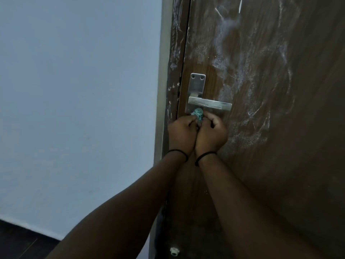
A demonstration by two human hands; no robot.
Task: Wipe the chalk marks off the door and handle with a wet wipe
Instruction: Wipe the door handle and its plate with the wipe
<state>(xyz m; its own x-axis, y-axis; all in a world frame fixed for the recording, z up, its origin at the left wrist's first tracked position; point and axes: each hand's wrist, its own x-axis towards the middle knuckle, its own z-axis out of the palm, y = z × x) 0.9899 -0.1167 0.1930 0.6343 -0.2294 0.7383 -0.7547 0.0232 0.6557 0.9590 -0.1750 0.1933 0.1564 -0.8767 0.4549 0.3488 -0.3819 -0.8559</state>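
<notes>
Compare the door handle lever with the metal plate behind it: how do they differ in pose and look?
The lever lies horizontal, pointing right; the plate stands upright. The lever carries whitish chalk smears on its top face; the plate looks mostly clean, with two screws at its top. The crumpled wet wipe sits just under the lever, against the plate's lower part. Both are brushed silver metal.

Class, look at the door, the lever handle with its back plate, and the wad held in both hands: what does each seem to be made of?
Door: brown wood or wood-look laminate, matt, with grain lines under white chalk smears.
Lever handle and back plate: brushed metal, probably steel, grey with a dull sheen and two screws.
Wad: soft crumpled teal cloth or wipe, pinched by the left hand and right hand.
</notes>
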